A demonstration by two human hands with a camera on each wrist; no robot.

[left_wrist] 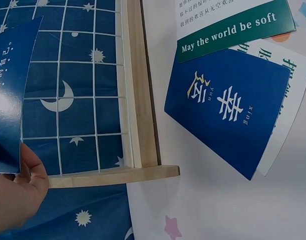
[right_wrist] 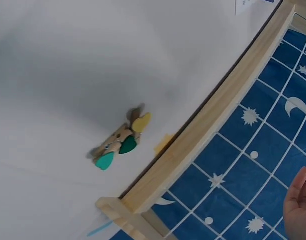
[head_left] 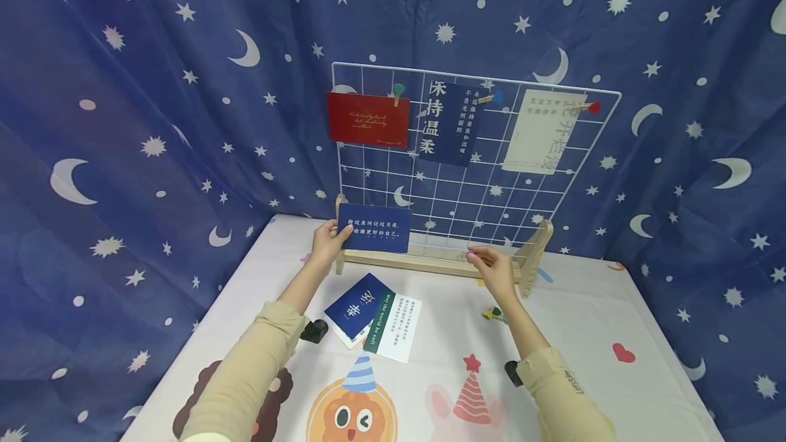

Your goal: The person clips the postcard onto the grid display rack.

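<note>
My left hand (head_left: 328,244) pinches a dark blue postcard (head_left: 379,229) with white writing by its left edge, thumb on the front. The card stands in front of the lower left of a white wire grid (head_left: 451,213) in a wooden base. My right hand (head_left: 493,268) is at the grid's lower right, thumb and fingers together on a small clothespin (head_left: 470,255) with a purplish end, mostly hidden by the fingertips. Higher on the grid, clothespins hold a red card (head_left: 368,121), a blue card (head_left: 451,125) and a white card (head_left: 540,138).
A blue card (left_wrist: 227,110) and a green-and-white card (head_left: 393,326) lie overlapping on the table, with a white card (left_wrist: 287,105) partly beneath. Several heart-topped clothespins (right_wrist: 125,140) lie right of them, before the wooden base (right_wrist: 207,115). A starry blue curtain (head_left: 184,121) hangs behind.
</note>
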